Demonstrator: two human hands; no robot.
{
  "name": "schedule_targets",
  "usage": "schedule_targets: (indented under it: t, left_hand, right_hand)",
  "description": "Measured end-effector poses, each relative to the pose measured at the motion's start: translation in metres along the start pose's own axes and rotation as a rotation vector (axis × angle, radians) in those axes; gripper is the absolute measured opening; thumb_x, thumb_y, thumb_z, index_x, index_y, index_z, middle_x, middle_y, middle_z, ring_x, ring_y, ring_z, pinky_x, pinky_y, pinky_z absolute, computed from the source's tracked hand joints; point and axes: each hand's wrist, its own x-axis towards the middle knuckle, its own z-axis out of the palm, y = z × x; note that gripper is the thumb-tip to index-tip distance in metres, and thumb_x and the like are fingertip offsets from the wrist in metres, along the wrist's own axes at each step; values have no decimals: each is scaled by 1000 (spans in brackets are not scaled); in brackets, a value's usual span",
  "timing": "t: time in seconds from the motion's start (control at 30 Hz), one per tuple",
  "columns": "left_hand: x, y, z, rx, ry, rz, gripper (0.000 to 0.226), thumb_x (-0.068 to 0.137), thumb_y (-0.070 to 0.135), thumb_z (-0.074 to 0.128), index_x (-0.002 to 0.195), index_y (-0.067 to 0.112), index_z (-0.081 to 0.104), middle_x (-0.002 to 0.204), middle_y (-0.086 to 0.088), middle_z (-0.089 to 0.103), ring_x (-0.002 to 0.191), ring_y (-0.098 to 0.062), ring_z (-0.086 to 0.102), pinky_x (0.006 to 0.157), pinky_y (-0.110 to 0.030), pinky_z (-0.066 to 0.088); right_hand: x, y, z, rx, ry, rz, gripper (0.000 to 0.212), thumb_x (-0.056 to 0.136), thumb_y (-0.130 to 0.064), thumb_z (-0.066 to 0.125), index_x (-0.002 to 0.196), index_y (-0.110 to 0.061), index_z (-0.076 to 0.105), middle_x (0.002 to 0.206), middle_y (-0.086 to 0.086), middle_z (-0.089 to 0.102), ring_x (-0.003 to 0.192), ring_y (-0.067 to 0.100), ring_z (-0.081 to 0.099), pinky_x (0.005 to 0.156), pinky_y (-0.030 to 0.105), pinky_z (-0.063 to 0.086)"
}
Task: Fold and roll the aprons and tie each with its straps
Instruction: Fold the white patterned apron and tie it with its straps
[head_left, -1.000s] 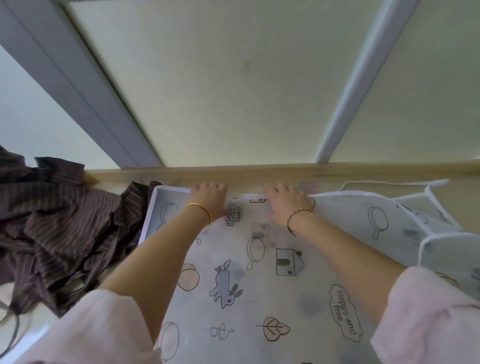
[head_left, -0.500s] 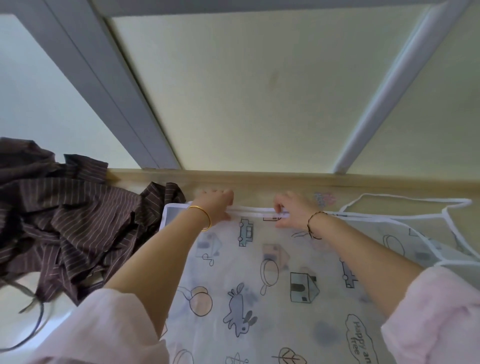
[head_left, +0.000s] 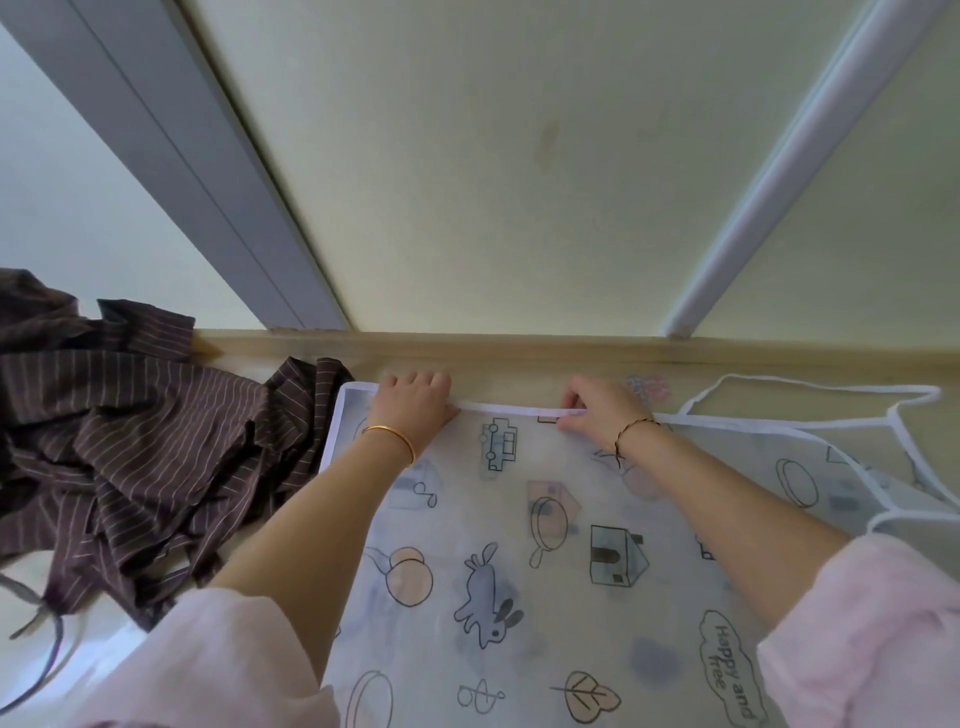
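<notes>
Both hands are at the far hem of the printed apron (head_left: 519, 545), which lies spread flat on the tabletop (head_left: 514, 382) just below the wooden ledge (head_left: 519, 351). The left hand (head_left: 413, 402) curls its fingers over the white trim (head_left: 514, 409) near the left corner, and the right hand (head_left: 602, 410) pinches that same trim between thumb and fingers. The apron is thin, translucent and white-edged, dotted with cartoon drawings of a rabbit, a house, a truck and a leaf, with its white straps (head_left: 810, 387) looping loose to the right and a brown striped cloth (head_left: 130, 441) crumpled against its left corner.
</notes>
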Motion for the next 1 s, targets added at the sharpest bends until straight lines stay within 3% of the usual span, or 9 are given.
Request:
schedule_targets:
  t: [0.23,0.43,0.57,0.67,0.77,0.83,0.9,0.93,1.0]
  left_hand:
    - [-10,-6,4,96,33,-26,34,102,37,22,111,15,46,107,-3,61,97,-25,55,77,-33,36]
    - [-17,-20,8,171,-50,-40,40,102,43,20,107,15,49,100,-3,65,91,-23,62,65,-30,37]
    - [-24,-26,8,186,-88,-22,40,102,43,20,104,14,47,89,-3,65,73,-23,61,52,-28,31]
    - [-24,-43,5,256,-50,-30,40,102,42,20,111,16,49,99,-1,65,86,-21,63,60,-28,36]
    - [-23,-53,-1,356,-39,-81,37,102,41,24,115,16,49,110,-3,61,100,-22,58,76,-31,38]
    - [-23,-43,-5,405,48,-64,25,99,34,39,110,15,50,105,-5,59,97,-25,54,82,-34,38]
    - [-20,-13,-8,329,242,35,18,84,20,61,98,12,53,90,-7,57,81,-26,52,75,-36,41]
    - [-18,7,-8,239,359,154,19,78,14,63,93,11,51,84,-8,56,72,-26,52,67,-36,41]
    - [-19,56,-15,46,384,372,11,82,10,50,92,10,47,83,-11,54,65,-28,53,54,-33,40]
  right_hand:
    - [0,3,-1,7,-36,-15,10,85,-26,61,84,-21,53,92,1,59,86,20,55,68,28,40]
    - [2,-4,3,-44,-104,-34,11,88,-25,60,84,-16,55,93,6,60,81,19,51,69,28,39]
    - [0,-11,-3,-70,-201,-73,23,91,-28,57,71,-18,50,76,1,52,72,17,47,63,28,37]
    - [-3,-23,2,-82,-127,-100,26,92,-22,52,67,-18,44,70,0,45,72,19,44,55,29,29]
    - [-7,-31,17,-78,-13,-131,7,93,-19,50,87,-16,50,86,3,52,80,21,49,64,30,37]
    - [-13,-29,22,-112,129,-142,8,92,-18,52,98,-13,52,97,4,53,90,24,51,72,32,41]
    - [-24,-23,20,-129,266,-129,20,91,-15,53,111,-10,53,110,6,51,101,25,48,80,33,43]
    - [-34,-18,16,-99,308,-113,23,91,-13,52,114,-9,52,114,6,50,104,25,47,83,34,43]
    - [-57,-8,9,-39,352,-85,22,92,-10,50,113,-10,53,117,6,49,106,24,47,83,33,44]
